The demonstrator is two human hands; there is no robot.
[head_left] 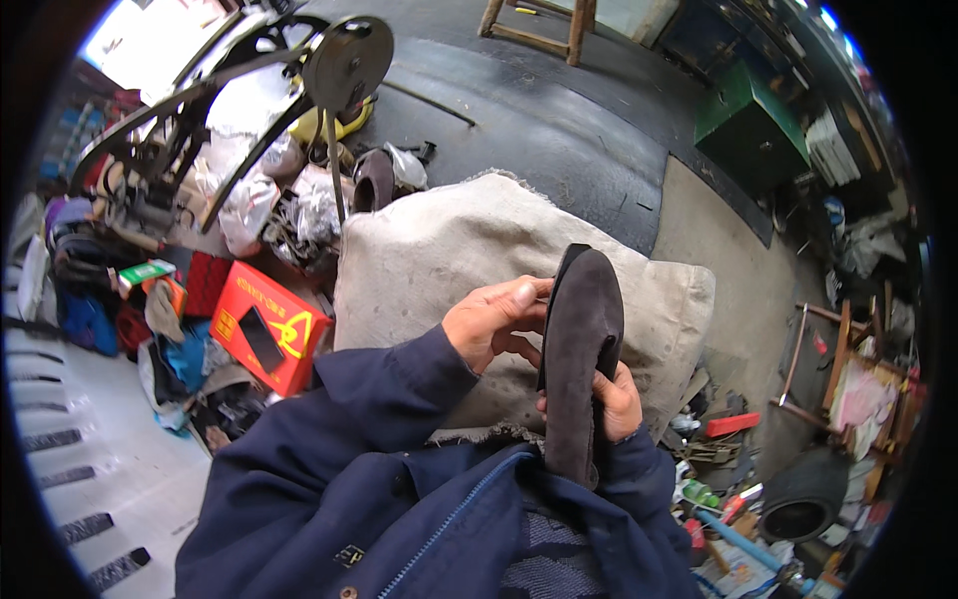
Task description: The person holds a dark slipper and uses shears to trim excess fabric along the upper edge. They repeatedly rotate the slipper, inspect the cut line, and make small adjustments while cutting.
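Note:
A dark brown suede shoe [581, 334] stands toe up in front of my chest, above the cloth on my lap. Along its left side runs a black sole [564, 268]. My left hand [496, 317] is at this side, fingers bent against the sole and thumb lifted; some fingertips are hidden behind the edge. My right hand [620, 401] grips the shoe from the right at its middle, thumb on the suede and other fingers mostly hidden behind it. The shoe's lower end rests close to my jacket.
A beige cloth [429, 250] covers my lap. Left stand a black hand-cranked machine [344, 70] and a red box [267, 324] with a dark phone [261, 339] on it. Right are a green cabinet [753, 130], a tire [801, 499] and scattered scraps. A wooden stool [539, 25] is far ahead.

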